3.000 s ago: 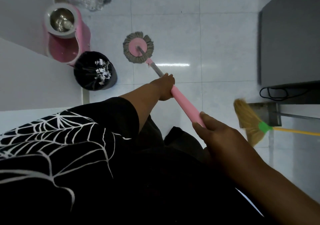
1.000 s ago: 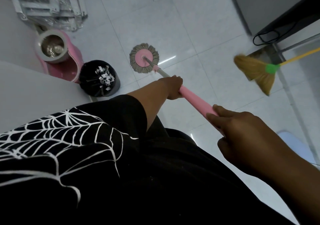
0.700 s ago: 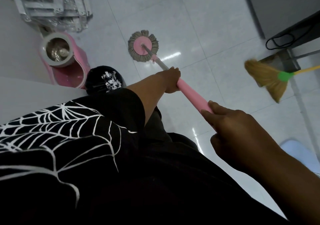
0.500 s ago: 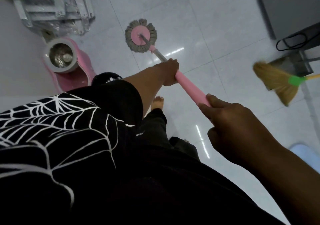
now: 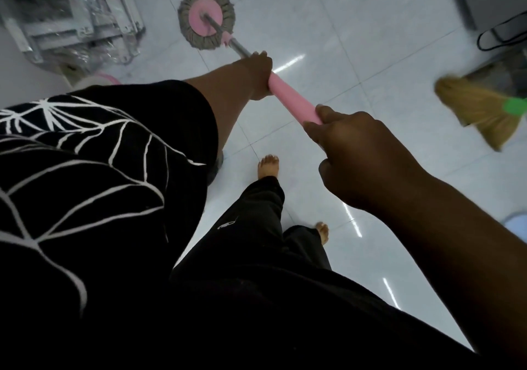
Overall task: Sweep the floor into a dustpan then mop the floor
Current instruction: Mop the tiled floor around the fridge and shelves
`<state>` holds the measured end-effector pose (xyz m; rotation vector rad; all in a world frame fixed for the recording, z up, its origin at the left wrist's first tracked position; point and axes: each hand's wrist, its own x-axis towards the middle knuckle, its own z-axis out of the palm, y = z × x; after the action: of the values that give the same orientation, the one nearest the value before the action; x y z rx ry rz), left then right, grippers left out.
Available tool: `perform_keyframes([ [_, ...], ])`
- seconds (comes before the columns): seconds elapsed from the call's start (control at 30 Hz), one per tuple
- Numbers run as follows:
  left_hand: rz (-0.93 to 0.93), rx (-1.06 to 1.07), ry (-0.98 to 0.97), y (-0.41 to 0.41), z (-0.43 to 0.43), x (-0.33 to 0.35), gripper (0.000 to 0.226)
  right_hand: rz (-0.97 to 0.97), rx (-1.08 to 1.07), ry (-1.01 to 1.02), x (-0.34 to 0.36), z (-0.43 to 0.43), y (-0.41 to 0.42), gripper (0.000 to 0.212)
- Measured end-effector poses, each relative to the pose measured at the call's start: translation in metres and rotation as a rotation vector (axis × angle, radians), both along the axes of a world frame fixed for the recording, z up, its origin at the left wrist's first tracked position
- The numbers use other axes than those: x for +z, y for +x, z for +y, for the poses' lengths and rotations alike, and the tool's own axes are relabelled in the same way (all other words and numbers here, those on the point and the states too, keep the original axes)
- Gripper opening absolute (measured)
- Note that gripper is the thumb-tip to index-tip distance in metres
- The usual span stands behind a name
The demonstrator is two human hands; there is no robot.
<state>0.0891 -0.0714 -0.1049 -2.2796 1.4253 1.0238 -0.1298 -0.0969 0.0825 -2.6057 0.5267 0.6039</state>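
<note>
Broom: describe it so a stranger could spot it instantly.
On the white tiled floor, look to the right edge, below the looped black cable. The broom is there: tan straw bristles and green collar, unlike the round pink mop.

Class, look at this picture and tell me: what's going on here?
A barefoot person is mopping a white tiled floor. The left hand grips the mop's pink handle lower down, near the metal shaft; the right hand grips it higher up. The round mop head lies flat on the tiles ahead. A straw broom sits off to the right, untouched, so sweeping seems finished.
</note>
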Motion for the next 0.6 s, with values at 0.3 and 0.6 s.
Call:
perform_keyframes([
  [0.3, 0.029, -0.017, -0.012, -0.09, 0.016, 0.012, 0.049, 0.063, -0.012, 0.011, 0.02, 0.025, -0.086, 0.049],
  [0.6, 0.088, -0.107, -0.055, -0.262, 0.041, 0.036, 0.051, 0.2, -0.06, -0.029, 0.055, 0.064, -0.25, 0.05],
])
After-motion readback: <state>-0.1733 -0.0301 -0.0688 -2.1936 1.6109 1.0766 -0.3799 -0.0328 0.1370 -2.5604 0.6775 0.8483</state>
